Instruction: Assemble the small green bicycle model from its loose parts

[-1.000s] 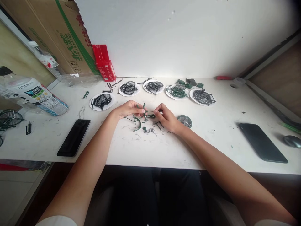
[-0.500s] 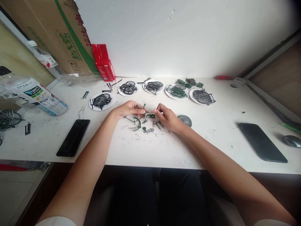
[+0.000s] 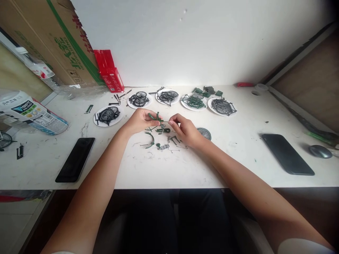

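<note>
My left hand [image 3: 145, 120] pinches a green model bicycle frame [image 3: 158, 116] above the white table. My right hand [image 3: 184, 128] is closed on a thin rod [image 3: 165, 122], whose far end reaches the green frame. Below the hands lie a curved green fender [image 3: 151, 140], a small metal rack [image 3: 164, 146] and green strips [image 3: 174, 139]. A spoked wheel [image 3: 204, 133] rests just beyond my right hand.
Paper plates with bicycle parts line the back, from a left plate [image 3: 96, 122] to a right one [image 3: 212, 110]. A black phone [image 3: 75, 159], a large bottle [image 3: 34, 111], a red box [image 3: 112, 79], a dark pad [image 3: 287, 153] and a mouse [image 3: 320, 151] surround the work area.
The view has shifted, so most things appear further left. The green frame has turned in my left hand, and its lower part has moved off the curved fender.
</note>
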{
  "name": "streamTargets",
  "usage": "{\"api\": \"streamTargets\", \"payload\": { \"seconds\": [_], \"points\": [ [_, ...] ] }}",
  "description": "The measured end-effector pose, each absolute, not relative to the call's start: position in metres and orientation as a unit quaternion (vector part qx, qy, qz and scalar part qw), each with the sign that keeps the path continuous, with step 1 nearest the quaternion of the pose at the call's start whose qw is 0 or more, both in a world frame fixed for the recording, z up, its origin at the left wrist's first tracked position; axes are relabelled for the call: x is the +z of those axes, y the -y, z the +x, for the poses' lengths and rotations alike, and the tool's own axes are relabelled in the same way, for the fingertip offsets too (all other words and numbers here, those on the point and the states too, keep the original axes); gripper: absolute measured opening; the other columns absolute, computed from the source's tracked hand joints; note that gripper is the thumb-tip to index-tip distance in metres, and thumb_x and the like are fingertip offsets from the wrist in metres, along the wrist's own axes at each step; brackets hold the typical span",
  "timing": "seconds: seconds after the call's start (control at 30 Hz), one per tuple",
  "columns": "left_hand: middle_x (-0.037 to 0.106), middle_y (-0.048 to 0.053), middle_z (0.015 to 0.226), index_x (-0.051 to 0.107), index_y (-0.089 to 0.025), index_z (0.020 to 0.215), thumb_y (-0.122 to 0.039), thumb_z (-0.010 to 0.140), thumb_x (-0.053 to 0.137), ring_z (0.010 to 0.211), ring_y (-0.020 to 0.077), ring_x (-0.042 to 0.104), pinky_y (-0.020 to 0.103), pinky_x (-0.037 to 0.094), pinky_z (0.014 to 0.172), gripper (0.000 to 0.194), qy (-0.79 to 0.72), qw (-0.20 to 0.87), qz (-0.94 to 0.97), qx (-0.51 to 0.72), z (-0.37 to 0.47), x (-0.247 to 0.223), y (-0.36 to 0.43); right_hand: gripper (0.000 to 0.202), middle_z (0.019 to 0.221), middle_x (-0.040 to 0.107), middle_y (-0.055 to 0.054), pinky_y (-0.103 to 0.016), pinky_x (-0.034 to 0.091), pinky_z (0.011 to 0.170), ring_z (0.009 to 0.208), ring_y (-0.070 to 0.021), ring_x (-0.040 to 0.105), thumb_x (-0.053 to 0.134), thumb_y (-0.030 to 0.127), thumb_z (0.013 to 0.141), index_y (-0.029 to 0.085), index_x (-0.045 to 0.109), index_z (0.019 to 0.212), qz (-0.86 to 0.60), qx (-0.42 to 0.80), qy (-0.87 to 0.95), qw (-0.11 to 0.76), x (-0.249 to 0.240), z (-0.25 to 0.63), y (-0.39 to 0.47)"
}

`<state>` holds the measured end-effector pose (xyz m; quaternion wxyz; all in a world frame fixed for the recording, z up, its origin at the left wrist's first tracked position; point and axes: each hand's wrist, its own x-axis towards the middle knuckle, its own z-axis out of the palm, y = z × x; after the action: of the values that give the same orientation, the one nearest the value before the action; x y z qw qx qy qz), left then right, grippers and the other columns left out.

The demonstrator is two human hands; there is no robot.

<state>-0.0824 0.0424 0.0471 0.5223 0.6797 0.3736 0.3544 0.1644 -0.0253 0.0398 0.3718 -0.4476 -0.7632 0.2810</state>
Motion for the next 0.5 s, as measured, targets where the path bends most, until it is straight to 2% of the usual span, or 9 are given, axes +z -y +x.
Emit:
{"api": "streamTargets", "payload": {
  "seconds": [0.13,0.23,0.33,0.5],
  "points": [
    [0.084,0.014,0.105,0.084,-0.015,0.095,-0.049,0.066,0.100,0.096,0.0289,0.079,0.042,0.065,0.090,0.048,-0.392,0.438,0.679,0.441,-0.066,0.037,-0.038,0.047,0.093,0.072,-0.009,-0.035,0.043,0.077,0.082,-0.0231,0.062,0.042,0.060,0.112,0.022,0.068,0.103,-0.440,0.231,0.792,0.354,0.040,0.170,0.020],
    [0.084,0.013,0.102,0.081,-0.014,0.087,-0.040,0.071,0.096,0.095,0.0279,0.079,0.042,0.065,0.091,0.033,-0.404,0.403,0.667,0.480,-0.055,0.029,-0.033,0.050,0.078,0.068,-0.005,-0.034,0.042,0.071,0.068,-0.0196,0.058,0.042,0.061,0.112,0.021,0.070,0.100,-0.450,0.243,0.790,0.340,0.040,0.173,0.019],
    [0.084,0.012,0.103,0.081,-0.015,0.089,-0.031,0.076,0.090,0.095,0.0267,0.080,0.041,0.066,0.090,0.023,-0.399,0.394,0.660,0.500,-0.049,0.026,-0.027,0.054,0.064,0.059,0.000,-0.032,0.040,0.064,0.056,-0.0161,0.051,0.043,0.065,0.111,0.021,0.070,0.096,-0.459,0.282,0.772,0.338,0.042,0.174,0.020],
    [0.084,0.009,0.104,0.082,-0.018,0.089,-0.023,0.081,0.084,0.100,0.0255,0.079,0.039,0.064,0.094,0.010,-0.388,0.321,0.698,0.510,-0.048,0.029,-0.020,0.062,0.053,0.049,0.003,-0.030,0.035,0.051,0.047,-0.0130,0.040,0.048,0.077,0.104,0.021,0.067,0.085,-0.459,0.400,0.707,0.360,0.045,0.171,0.023]
  ]
}}
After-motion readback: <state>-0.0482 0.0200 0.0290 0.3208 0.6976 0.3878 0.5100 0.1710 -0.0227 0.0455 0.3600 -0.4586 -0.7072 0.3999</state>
